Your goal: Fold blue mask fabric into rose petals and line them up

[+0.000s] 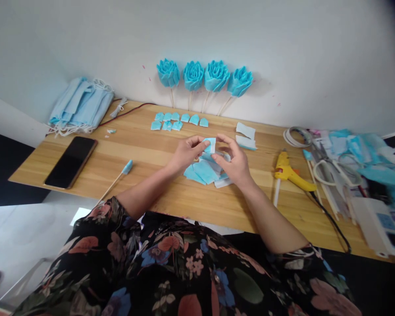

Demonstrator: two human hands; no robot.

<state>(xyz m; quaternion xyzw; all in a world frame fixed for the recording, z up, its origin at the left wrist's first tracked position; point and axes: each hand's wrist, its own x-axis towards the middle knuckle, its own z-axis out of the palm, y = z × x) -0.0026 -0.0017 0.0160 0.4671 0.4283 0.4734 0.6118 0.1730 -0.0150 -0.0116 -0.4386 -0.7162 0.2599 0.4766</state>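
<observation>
Above the middle of the table, my left hand [191,151] pinches a small light-blue fabric piece [210,145] with a pale edge, thumb on its face. My right hand [234,160] is curled at the piece's right side, index finger by the upper corner and thumb by the lower one. Directly below lies a loose pile of blue and white fabric cuttings [202,171], partly hidden by my hands. Beyond them, several small blue petal-shaped pieces [184,118] lie in two rows. To the left, a stick with a blue wrapped tip [127,166] rests on the table's front edge.
Several blue fabric roses on sticks [193,75] lean against the wall. Left are face masks [82,105] and a phone [70,162]. Right are two white strips [245,130], a yellow glue gun [285,169], tape [296,137], scissors [337,171], blue scraps [371,149] and a white power strip [377,224].
</observation>
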